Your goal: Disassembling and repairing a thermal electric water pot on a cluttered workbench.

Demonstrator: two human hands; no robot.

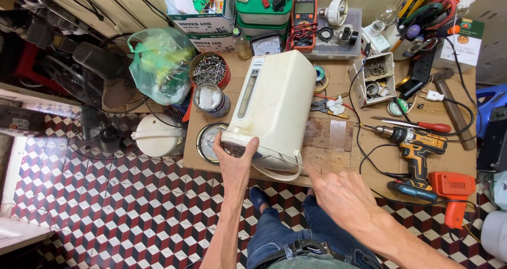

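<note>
A cream electric water boiler (274,105) lies on its side on the wooden workbench (330,158), its bottom end toward me. My left hand (235,160) grips the boiler's near left corner. Just off the bench's near edge my right hand (338,192) hovers with its fingers loosely spread, holding nothing, close to the boiler's near right corner.
A yellow cordless drill (417,145), a red-handled screwdriver (422,125) and an orange tool (453,192) lie at right. Tins of screws (209,71), a green plastic bag (158,63), a multimeter (303,15) and boxes crowd the back. A white lid (157,137) and fans (100,79) stand at left.
</note>
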